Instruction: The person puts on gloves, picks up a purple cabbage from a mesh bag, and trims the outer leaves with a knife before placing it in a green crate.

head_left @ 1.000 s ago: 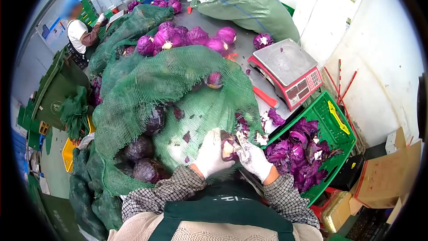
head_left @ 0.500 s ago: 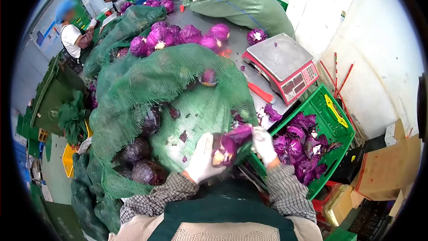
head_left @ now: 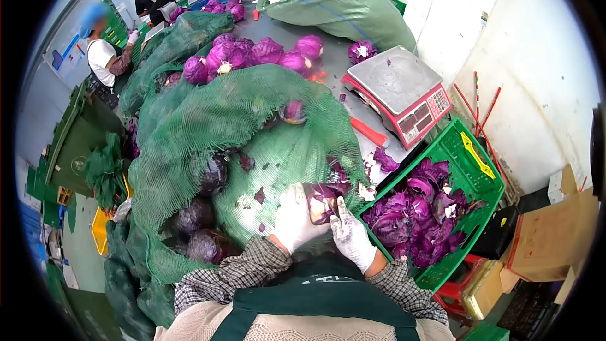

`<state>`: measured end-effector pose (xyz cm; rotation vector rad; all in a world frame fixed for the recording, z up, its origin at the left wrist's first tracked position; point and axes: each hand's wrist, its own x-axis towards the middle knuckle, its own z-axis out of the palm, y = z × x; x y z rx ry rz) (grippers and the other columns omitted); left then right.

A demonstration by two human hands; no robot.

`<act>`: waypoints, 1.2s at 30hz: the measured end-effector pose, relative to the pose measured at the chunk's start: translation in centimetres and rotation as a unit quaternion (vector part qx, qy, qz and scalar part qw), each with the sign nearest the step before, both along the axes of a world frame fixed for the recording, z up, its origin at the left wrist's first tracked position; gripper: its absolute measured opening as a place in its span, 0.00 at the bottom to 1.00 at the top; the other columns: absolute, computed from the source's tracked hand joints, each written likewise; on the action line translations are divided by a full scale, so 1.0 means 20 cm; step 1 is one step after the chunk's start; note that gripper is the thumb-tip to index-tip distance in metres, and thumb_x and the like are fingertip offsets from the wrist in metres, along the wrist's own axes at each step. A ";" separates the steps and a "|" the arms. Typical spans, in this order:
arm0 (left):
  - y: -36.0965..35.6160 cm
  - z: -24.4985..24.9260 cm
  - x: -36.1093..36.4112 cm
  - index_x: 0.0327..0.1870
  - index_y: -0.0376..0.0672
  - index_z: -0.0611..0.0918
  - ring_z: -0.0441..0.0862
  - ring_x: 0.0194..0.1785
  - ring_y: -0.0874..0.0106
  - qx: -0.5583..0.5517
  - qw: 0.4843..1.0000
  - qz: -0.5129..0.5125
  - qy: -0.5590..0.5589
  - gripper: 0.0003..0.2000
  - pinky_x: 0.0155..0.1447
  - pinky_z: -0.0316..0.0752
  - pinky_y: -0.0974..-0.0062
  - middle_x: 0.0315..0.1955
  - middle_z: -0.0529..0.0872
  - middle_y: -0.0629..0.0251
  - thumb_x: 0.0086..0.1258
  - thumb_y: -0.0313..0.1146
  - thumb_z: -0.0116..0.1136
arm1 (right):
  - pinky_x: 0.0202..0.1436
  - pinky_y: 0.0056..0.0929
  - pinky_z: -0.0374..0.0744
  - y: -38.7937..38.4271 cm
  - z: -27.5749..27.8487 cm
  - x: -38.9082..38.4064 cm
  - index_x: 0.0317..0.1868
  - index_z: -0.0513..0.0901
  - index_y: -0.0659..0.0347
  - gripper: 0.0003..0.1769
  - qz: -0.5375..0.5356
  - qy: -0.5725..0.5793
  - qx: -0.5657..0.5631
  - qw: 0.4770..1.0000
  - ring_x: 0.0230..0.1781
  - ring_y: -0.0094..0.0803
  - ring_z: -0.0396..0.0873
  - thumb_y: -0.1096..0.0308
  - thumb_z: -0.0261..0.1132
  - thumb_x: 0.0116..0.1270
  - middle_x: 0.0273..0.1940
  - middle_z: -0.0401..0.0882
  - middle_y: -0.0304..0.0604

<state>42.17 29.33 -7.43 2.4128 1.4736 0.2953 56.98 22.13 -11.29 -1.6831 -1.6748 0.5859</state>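
Note:
A partly peeled red cabbage [head_left: 320,206] with a pale cut base sits in my white-gloved left hand [head_left: 297,220], whose fingers wrap its left side. My right hand [head_left: 353,237], also gloved, has its thumb and fingers on the cabbage's right edge. Beneath both hands lies a green mesh sack [head_left: 265,170], spread over the table with leaf scraps on it. Dark unpeeled cabbages [head_left: 211,245] show at the sack's opening, left of my left hand. To the right, a green crate [head_left: 464,173] holds loose purple leaves [head_left: 420,215].
A red-framed scale [head_left: 398,82] and a red-handled tool [head_left: 369,132] lie beyond the crate. Peeled purple cabbages [head_left: 268,50] line the table's middle. A large pale-green sack [head_left: 341,0] stands at the back. Several people work at the far left, one in a blue cap [head_left: 95,19].
A purple leaf pulled from the cabbage has left my right hand, and another large leaf lies in the crate's near left. My right hand has moved left and down, back to the cabbage.

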 end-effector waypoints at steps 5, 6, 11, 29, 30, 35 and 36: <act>0.01 0.03 0.07 0.64 0.21 0.61 0.66 0.61 0.47 -0.005 1.000 0.003 0.008 0.55 0.64 0.65 0.57 0.59 0.66 0.35 0.42 0.58 0.71 | 0.58 0.37 0.75 0.04 -0.03 0.02 0.61 0.65 0.80 0.25 0.000 -0.021 -0.011 1.000 0.54 0.55 0.75 0.69 0.53 0.70 0.58 0.70 0.69; 0.01 0.03 0.08 0.64 0.21 0.61 0.66 0.61 0.47 -0.003 1.000 0.007 0.003 0.55 0.63 0.66 0.57 0.59 0.66 0.35 0.42 0.58 0.71 | 0.58 0.36 0.75 0.04 -0.02 0.02 0.61 0.66 0.80 0.24 -0.005 -0.014 -0.036 0.999 0.54 0.54 0.76 0.69 0.52 0.71 0.58 0.71 0.68; 0.02 0.03 0.12 0.63 0.23 0.63 0.67 0.57 0.50 0.038 0.999 0.002 -0.004 0.53 0.56 0.72 0.58 0.56 0.67 0.40 0.42 0.57 0.70 | 0.43 0.36 0.81 0.13 -0.09 0.12 0.60 0.71 0.76 0.25 0.005 -0.043 -0.046 0.998 0.39 0.47 0.82 0.63 0.51 0.70 0.46 0.81 0.60; -0.05 -0.08 -0.05 0.64 0.25 0.60 0.61 0.65 0.46 0.059 0.992 0.013 -0.107 0.52 0.68 0.62 0.57 0.60 0.65 0.39 0.43 0.53 0.72 | 0.21 0.25 0.74 0.22 -0.34 0.24 0.52 0.76 0.65 0.17 -0.008 -0.030 0.083 0.996 0.21 0.28 0.77 0.61 0.58 0.69 0.32 0.81 0.41; -0.05 -0.10 -0.07 0.65 0.25 0.58 0.61 0.65 0.46 0.061 0.989 0.015 -0.131 0.54 0.68 0.62 0.57 0.60 0.65 0.39 0.41 0.51 0.74 | 0.17 0.24 0.72 0.23 -0.33 0.23 0.50 0.76 0.65 0.16 -0.015 0.037 0.048 0.998 0.17 0.27 0.76 0.61 0.59 0.69 0.29 0.80 0.40; -0.07 -0.17 -0.22 0.66 0.29 0.58 0.61 0.67 0.48 0.003 0.980 0.032 -0.199 0.53 0.70 0.60 0.58 0.61 0.65 0.41 0.43 0.51 0.74 | 0.08 0.22 0.65 0.25 -0.30 0.15 0.39 0.76 0.64 0.09 -0.146 0.409 -0.120 0.893 0.07 0.24 0.68 0.66 0.63 0.67 0.21 0.77 0.37; -0.06 -0.24 -0.27 0.66 0.31 0.59 0.64 0.66 0.52 -0.026 0.971 0.029 -0.235 0.51 0.70 0.61 0.61 0.60 0.66 0.44 0.43 0.48 0.76 | 0.18 0.24 0.73 0.24 -0.33 0.16 0.37 0.78 0.61 0.06 -0.179 0.418 -0.131 0.881 0.14 0.25 0.74 0.67 0.59 0.68 0.24 0.78 0.38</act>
